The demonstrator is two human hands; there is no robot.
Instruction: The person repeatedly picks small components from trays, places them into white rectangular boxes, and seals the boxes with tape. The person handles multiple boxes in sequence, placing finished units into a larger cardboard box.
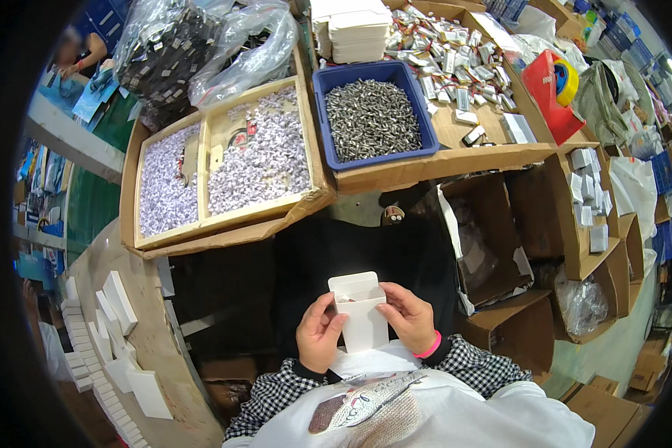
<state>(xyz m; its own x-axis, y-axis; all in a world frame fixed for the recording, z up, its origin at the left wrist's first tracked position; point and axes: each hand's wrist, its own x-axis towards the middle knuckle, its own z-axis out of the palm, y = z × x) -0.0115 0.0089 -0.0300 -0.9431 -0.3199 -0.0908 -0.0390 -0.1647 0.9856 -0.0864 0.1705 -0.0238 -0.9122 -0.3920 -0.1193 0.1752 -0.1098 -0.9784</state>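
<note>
I hold a small white carton point(364, 326) upright in front of my body, its top flap raised and its mouth open. My left hand point(319, 332) grips the carton's left side, thumb on the front. On the opposite side, my right hand point(411, 319) pinches the upper right edge; a pink band circles that wrist. Something small shows just inside the carton's mouth, too little of it to name. Beyond my hands stand a blue bin point(381, 154) of small metal cylinders and a wooden two-part tray point(201, 172) of small whitish pieces.
Small wired silvery parts point(463, 75) fill a cardboard tray beside a white card stack point(358, 33). A red tape dispenser point(549, 93) stands right. Open cardboard boxes point(493, 231) lie below. Flat white boxes point(149, 393) rest on the left table. Another person point(82, 60) sits far left.
</note>
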